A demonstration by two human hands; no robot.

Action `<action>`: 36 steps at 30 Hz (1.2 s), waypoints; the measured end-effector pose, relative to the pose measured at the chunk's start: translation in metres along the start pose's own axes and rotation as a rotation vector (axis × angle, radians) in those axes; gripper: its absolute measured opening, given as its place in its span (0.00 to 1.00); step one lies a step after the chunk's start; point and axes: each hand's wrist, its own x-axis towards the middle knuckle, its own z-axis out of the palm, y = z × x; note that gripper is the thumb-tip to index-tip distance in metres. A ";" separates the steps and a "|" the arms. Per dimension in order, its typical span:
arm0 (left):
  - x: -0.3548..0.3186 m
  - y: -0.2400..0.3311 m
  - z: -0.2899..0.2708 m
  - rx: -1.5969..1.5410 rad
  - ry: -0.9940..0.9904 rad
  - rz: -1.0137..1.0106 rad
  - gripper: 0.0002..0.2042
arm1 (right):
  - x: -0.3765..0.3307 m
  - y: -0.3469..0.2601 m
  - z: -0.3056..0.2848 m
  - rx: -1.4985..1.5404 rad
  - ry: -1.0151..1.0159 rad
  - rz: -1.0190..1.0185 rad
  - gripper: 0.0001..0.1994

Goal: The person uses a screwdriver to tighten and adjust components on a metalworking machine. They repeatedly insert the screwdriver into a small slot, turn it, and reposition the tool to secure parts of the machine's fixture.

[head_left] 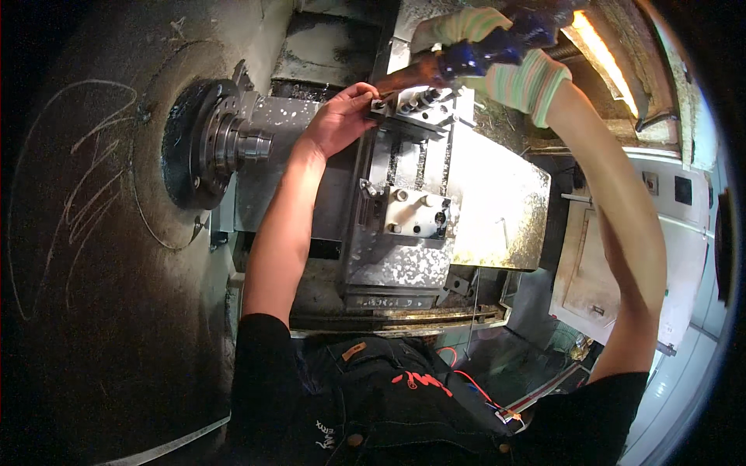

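Bare, my left hand [342, 120] reaches to the left corner of the far tool block [423, 109] on the lathe slide. Thumb and fingertips are pinched together there on something too small to make out. My right hand [524, 84] wears a striped knit glove and is beyond the block's right side. A blue segmented coolant hose [489, 48] with a brownish nozzle [410, 74] crosses in front of the glove, hiding most of the fingers. Whether that hand grips anything cannot be seen. Nearer me, a second tool block [400, 221] with bolts is fixed on the slide.
To the left, a round chuck [198, 144] holds a stepped metal workpiece [252, 145]. Metal chips lie over the slide [408, 272]. A bright metal cover [501, 206] extends to its right. A lit lamp [602, 58] is at the upper right; a red cable [474, 384] hangs below.
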 end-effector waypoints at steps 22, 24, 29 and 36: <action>0.007 0.008 -0.001 0.113 -0.114 -0.016 0.13 | -0.004 0.024 0.031 0.730 -0.206 0.011 0.14; 0.004 0.008 -0.003 0.116 -0.097 -0.010 0.12 | -0.004 0.028 0.038 0.735 -0.211 -0.009 0.14; 0.006 0.005 0.000 0.123 -0.097 0.007 0.12 | -0.006 0.016 0.039 0.343 -0.197 -0.106 0.11; 0.005 0.008 0.001 0.121 -0.100 -0.018 0.11 | -0.002 -0.003 0.022 0.204 -0.275 -0.098 0.10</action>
